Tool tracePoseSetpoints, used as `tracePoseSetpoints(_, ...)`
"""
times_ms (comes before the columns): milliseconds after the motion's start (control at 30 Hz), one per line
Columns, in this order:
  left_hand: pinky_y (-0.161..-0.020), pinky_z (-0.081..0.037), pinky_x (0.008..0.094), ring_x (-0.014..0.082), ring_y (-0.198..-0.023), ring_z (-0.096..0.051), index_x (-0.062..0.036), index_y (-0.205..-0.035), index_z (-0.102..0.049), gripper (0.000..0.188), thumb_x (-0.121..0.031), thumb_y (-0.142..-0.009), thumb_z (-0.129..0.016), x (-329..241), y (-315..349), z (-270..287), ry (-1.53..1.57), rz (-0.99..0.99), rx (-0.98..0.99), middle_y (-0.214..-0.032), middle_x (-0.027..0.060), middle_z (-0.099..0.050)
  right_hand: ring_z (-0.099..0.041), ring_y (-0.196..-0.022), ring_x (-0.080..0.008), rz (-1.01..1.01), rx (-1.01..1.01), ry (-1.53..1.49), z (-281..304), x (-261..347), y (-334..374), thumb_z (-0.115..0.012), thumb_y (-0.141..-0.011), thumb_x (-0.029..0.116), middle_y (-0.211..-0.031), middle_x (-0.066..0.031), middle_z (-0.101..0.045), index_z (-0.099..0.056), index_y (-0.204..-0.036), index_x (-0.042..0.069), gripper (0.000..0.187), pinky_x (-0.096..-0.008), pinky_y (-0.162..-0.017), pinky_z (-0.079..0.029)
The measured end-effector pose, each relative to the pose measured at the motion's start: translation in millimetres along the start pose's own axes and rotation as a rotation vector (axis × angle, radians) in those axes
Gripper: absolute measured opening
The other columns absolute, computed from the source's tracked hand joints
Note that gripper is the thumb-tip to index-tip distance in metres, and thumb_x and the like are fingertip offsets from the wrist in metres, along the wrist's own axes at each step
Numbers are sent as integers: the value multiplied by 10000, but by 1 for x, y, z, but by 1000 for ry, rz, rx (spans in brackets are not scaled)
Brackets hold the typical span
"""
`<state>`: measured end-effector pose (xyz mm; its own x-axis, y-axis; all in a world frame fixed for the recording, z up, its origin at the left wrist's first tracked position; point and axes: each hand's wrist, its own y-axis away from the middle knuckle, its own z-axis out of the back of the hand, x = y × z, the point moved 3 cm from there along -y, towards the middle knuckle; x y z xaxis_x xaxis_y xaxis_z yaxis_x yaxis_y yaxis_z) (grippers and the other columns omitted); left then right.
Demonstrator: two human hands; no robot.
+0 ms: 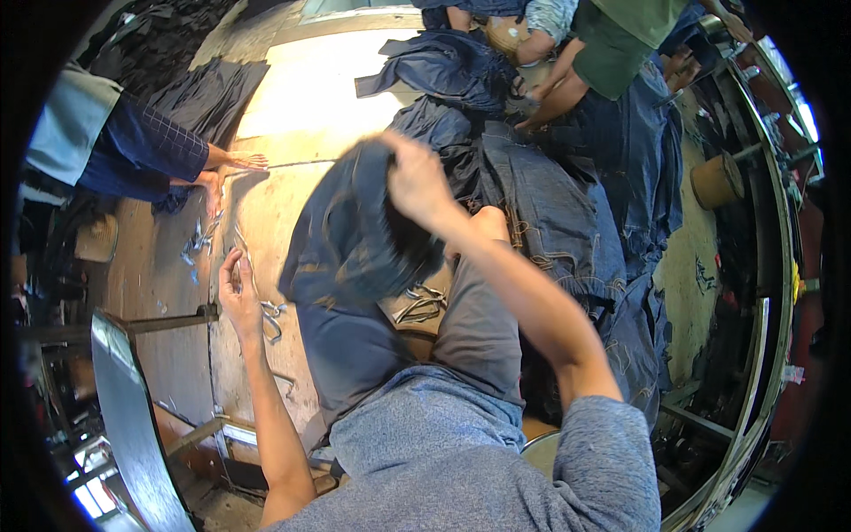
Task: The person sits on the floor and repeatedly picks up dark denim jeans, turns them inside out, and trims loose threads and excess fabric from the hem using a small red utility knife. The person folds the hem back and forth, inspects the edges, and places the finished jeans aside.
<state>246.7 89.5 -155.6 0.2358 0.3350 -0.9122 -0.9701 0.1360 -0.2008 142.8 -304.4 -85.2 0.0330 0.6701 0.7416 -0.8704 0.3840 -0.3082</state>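
Observation:
My right hand (420,182) is closed on the upper edge of a dark blue denim garment (341,235), which hangs over my lap. The hand and the cloth are smeared by motion. Tan stitching shows on the garment, but its exact kind cannot be made out. To the left of it, my left hand (238,293) is raised with the fingers apart and slightly curled, and I see nothing held in it. Pale fabric strips (271,319) lie on the wooden floor just beside that hand. More looped strips (420,303) sit between my knees.
A large pile of denim garments (558,204) lies to my right, reaching far ahead. Co-workers sit at the top right and a person's bare feet (226,168) rest on the left floor. A metal-edged board (133,417) stands at lower left; a brown cylinder (718,181) is at right.

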Motion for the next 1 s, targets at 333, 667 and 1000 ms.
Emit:
tracePoseSetpoints(333,-1253,-397,472,401,-1478,-531,-30,-1456,-618,575,-353,-1018,-804,-9,86,-32,-356,-29,130,-1557,249,-567,-635,-969,-349,296,-707,791,390,10,-65,-546,-909,-24,-1005,-179,-654,-648,-1178,-42,288,-474,-877,-502)
tracePoseSetpoints(667,-1214,-262,796,647,-1580,-199,-173,-1513,-632,764,-505,-868,-874,31,71,-97,-902,-49,432,-1754,350,-223,-664,-1337,-307,122,-489,796,445,48,170,-632,-1106,258,-1421,-203,-716,-628,-1480,-81,504,-425,-1187,-455)
tracePoseSetpoints(1000,-1186,-335,757,582,-1553,-298,-162,-1431,-705,657,-528,-898,-825,41,38,-119,-1066,-100,506,-1728,229,-378,-513,-1538,-422,-595,239,585,316,-36,274,-850,-948,441,-1675,-250,-517,-577,-1597,90,786,-463,-1281,-404)
